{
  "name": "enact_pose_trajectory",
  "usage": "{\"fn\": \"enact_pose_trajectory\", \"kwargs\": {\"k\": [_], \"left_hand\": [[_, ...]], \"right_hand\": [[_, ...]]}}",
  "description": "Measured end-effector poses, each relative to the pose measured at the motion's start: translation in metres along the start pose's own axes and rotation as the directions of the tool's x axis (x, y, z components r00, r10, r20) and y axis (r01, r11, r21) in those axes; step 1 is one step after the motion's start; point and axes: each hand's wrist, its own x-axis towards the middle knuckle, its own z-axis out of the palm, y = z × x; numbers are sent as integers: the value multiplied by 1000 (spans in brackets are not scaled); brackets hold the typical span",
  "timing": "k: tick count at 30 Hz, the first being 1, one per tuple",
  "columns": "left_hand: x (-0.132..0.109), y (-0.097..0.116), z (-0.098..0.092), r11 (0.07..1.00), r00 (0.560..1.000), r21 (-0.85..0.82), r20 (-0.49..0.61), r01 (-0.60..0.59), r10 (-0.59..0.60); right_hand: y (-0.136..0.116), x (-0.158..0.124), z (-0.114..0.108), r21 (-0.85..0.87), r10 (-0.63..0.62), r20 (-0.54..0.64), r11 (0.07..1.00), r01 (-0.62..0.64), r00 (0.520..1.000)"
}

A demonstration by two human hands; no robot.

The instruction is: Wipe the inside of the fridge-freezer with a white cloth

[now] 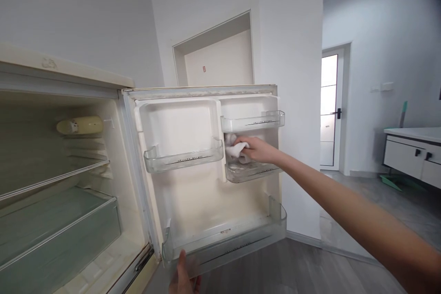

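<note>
Cloth pressed against the inner wall of the open fridge door, between two right-hand door shelves.

Your right hand (259,149) reaches forward with the arm nearly straight, fingers (245,143) closed around a bunched white cloth (235,147). The cloth lies just left of your fingers, touching the door liner, below the upper door shelf (253,122) and above the middle door shelf (253,172). Your left hand (184,278) sits at the lower edge of the fridge door (203,206), fingers curled onto the front of the bottom door shelf (223,248); how firmly they grip it, you cannot tell. The right hand alone is at the cloth.
</note>
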Motion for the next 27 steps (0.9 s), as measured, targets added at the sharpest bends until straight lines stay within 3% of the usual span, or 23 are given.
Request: {"fn": "enact_pose_trajectory", "kwargs": {"k": [2,4,6,9,12,14,15,17,20,22,24,26,27], "left_hand": [[-1,9,3,993,991,-6,-66,114,-114],[-2,14,4,995,993,11,-71,100,-99],[-4,16,3,997,997,43,-53,64,-62],[-5,21,0,992,992,48,-31,121,-119],[-3,26,-3,980,980,8,8,198,-198],[-1,28,-4,977,977,11,25,212,-212],[0,28,-4,976,976,28,20,216,-216],[1,28,-4,975,977,55,-14,215,-214],[2,29,-4,974,974,40,-56,223,-220],[3,29,-5,964,964,39,-46,262,-260],[5,29,-7,952,952,48,-42,304,-302],[7,27,-9,977,978,46,-27,209,-208],[7,26,-9,991,992,49,-7,125,-124]], "right_hand": [[5,-4,-2,-7,-14,-136,1000,13,991],[10,-9,0,17,-69,-140,997,72,988],[13,-13,3,72,-117,-32,990,119,993],[12,-14,4,188,-101,147,980,73,984],[7,-15,-1,262,7,172,964,-52,985],[6,-18,-7,356,166,57,918,-175,985],[7,-22,-11,449,275,-28,863,-233,961],[9,-32,-20,682,511,-161,676,-279,845],[11,-54,-30,902,752,-188,388,-192,632],[9,-69,-32,939,808,-250,337,-71,533],[7,-83,-29,894,809,-437,438,94,394],[7,-92,-22,695,669,-719,694,188,188],[8,-94,-18,528,517,-849,832,168,111]]}}
